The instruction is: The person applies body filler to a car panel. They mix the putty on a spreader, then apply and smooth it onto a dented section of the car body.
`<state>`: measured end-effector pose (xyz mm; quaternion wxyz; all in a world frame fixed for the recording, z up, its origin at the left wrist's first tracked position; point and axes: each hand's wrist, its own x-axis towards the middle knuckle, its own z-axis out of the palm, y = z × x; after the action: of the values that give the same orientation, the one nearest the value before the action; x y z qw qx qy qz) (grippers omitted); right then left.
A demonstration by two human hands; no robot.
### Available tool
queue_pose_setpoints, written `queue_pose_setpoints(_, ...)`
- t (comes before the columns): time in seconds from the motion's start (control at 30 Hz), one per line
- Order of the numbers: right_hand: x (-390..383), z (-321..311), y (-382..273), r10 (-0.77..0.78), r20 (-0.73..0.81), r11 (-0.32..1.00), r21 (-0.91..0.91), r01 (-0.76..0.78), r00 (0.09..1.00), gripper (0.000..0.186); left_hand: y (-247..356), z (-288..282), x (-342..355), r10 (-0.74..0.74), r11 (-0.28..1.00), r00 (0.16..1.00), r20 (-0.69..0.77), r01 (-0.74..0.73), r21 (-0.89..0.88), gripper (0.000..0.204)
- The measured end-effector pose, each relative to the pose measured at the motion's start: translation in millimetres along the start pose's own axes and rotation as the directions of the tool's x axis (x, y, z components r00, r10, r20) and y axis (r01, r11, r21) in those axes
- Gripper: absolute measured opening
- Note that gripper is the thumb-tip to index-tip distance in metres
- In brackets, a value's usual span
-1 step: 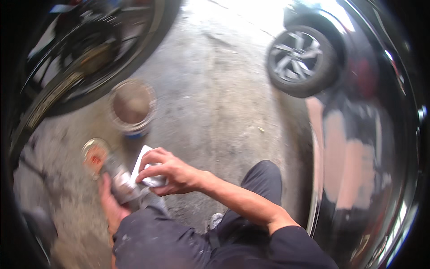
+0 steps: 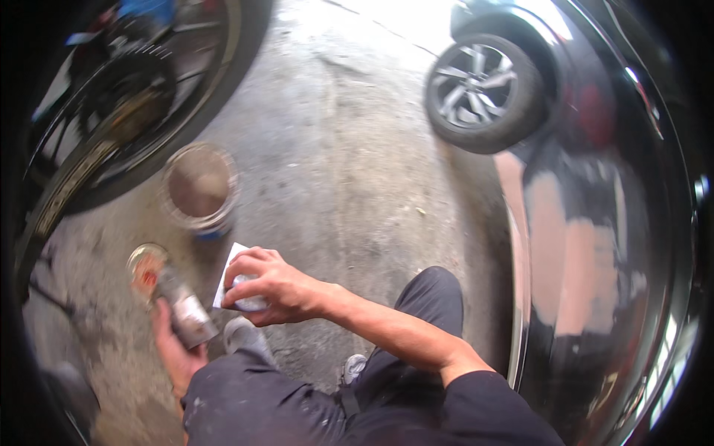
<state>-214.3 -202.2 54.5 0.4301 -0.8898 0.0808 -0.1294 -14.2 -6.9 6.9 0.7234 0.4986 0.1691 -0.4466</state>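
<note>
My left hand (image 2: pixel 178 349), low at the left, is closed around the edge of a grey, flat-looking rectangular piece (image 2: pixel 187 308) smeared pale pink. Just beyond its far end is a round, shallow container (image 2: pixel 147 273) with orange stuff in it; whether the two touch, I cannot tell. My right hand (image 2: pixel 274 290) reaches across my body, its fingers bent around a thin white sheet-like piece (image 2: pixel 229 273) and something rounded and silvery under the fingers, partly hidden. A small gap parts the white piece from the grey one.
A dirty bucket (image 2: pixel 232 186) stands on the concrete floor (image 2: pixel 357 208). Upper left is a large spoked wheel with a tyre (image 2: pixel 223 97). Along the right runs a dark car (image 2: pixel 654 245) with pink filler patches (image 2: pixel 587 275) and an alloy wheel (image 2: pixel 476 85).
My left hand and the grey piece have moved left and slightly down, away from the white piece in my right hand. The whole view has shifted a little.
</note>
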Motion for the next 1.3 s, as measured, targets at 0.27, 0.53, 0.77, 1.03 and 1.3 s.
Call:
queue_pose_setpoints(0.27, -159, -85, -9, 0.243, -0.314, 0.955, -0.087, -0.283, 0.918, 0.038, 67, 125, -32, 0.098, 0.977, 0.937, 0.336, -0.156, 0.148, 0.044)
queue_pose_setpoints(0.53, -292, -100, -35, 0.409, -0.602, 0.881, 0.063, -0.469, 0.686, 0.034, 27, 314, -109, -0.100, 0.984, 0.547, 0.831, -0.067, 0.163, 0.042)
queue_pose_setpoints(0.77, -313, -155, -37, 0.365, -0.804, 0.909, 0.198, -0.367, 0.470, 0.031, -50, 368, -196, -0.255, 0.961, 0.551, 0.795, 0.056, 0.269, 0.040)
queue_pose_setpoints(1.03, -293, -167, -32, 0.519, -0.797, 0.855, 0.488, -0.176, 0.311, 0.030, -157, 363, -263, -0.287, 0.937, 0.671, 0.683, 0.344, 0.057, 0.032)
queue_pose_setpoints(1.3, -355, -178, -9, 0.611, -0.772, 0.749, 0.494, -0.442, 0.174, 0.034, -224, 325, -169, -0.374, 0.921, 0.678, 0.633, 0.352, 0.167, 0.046)
